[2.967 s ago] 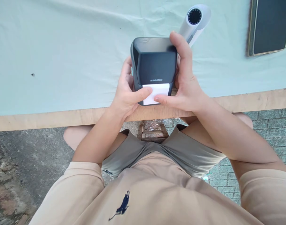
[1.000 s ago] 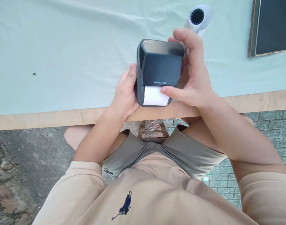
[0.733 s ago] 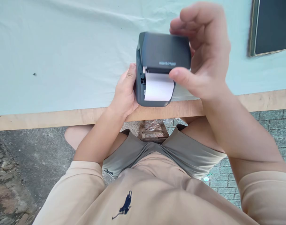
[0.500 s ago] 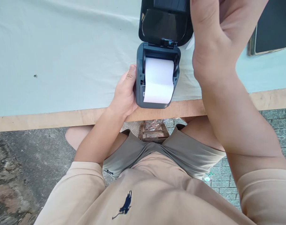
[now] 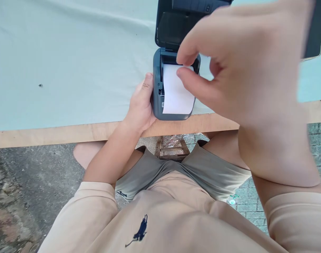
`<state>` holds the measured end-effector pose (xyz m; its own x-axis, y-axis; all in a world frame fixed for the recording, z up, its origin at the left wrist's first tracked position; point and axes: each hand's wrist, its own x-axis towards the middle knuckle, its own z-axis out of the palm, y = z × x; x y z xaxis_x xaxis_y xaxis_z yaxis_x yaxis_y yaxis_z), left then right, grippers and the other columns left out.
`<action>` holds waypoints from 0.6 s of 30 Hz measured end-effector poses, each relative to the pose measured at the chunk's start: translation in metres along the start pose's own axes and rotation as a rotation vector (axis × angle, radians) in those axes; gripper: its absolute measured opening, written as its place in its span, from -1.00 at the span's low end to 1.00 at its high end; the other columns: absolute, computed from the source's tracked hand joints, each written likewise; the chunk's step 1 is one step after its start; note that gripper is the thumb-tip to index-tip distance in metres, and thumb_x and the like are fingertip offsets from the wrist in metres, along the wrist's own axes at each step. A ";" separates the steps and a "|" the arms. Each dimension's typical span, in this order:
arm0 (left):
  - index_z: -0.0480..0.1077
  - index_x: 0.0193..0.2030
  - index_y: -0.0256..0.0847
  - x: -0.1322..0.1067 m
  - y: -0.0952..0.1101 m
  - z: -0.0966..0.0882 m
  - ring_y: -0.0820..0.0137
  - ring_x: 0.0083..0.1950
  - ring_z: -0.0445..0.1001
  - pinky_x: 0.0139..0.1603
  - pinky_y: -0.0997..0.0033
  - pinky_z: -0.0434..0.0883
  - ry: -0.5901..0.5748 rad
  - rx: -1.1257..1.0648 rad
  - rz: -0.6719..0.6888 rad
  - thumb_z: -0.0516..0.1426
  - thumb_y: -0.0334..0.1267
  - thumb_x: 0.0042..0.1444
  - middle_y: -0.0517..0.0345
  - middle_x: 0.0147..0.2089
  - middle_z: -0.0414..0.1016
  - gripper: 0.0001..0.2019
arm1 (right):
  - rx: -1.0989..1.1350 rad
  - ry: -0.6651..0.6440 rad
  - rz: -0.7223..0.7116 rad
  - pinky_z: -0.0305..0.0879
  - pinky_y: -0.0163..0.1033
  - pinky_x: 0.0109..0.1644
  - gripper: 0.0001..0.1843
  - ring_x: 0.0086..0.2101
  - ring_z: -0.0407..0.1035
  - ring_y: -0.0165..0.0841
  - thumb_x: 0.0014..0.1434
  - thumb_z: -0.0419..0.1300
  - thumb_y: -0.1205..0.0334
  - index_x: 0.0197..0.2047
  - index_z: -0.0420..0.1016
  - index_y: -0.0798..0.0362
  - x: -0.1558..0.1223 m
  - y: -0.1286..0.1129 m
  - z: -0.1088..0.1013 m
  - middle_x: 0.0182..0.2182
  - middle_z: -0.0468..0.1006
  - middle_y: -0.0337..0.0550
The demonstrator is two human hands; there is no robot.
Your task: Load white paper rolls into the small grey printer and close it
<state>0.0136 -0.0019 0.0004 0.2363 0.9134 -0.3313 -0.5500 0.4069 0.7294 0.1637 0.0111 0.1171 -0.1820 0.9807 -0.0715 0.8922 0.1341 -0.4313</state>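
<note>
My left hand (image 5: 142, 103) grips the left side of a small dark portable label printer (image 5: 173, 117), its thumb along the edge. The printer's black lid (image 5: 172, 30) is swung up and back. A white paper roll (image 5: 177, 95) sits in the printer's bay, its loose end lying over the front. Above the roll is my right hand (image 5: 244, 63), partly blurred, thumb and forefinger a little apart with nothing visible between them. It covers part of the lid and the printer's right side.
A dark-screened phone (image 5: 315, 31) lies at the right, partly behind my right hand. The table has a pale blue cover (image 5: 84, 52) and a bare wooden front edge (image 5: 57, 135). My legs (image 5: 223, 151) are under that edge.
My right hand has left the raised lid and come down over the paper roll, thumb and forefinger now in view. The left hand and printer have barely moved.
</note>
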 end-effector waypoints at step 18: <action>0.45 -0.18 -0.25 -0.005 0.003 0.001 0.44 -0.15 0.63 0.04 0.32 0.57 -0.037 0.072 0.014 -0.10 -0.17 0.39 0.23 -0.38 0.52 -0.66 | -0.468 -0.174 -0.091 0.04 -0.14 -0.36 -0.92 -0.29 0.42 -0.04 0.14 0.05 0.24 -0.39 0.30 0.00 0.003 0.012 0.018 -0.44 0.39 -0.08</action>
<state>0.0115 -0.0053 0.0054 0.2589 0.9183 -0.2995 -0.4950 0.3924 0.7753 0.1663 0.0134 0.0961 -0.2983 0.9292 -0.2183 0.9519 0.3064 0.0033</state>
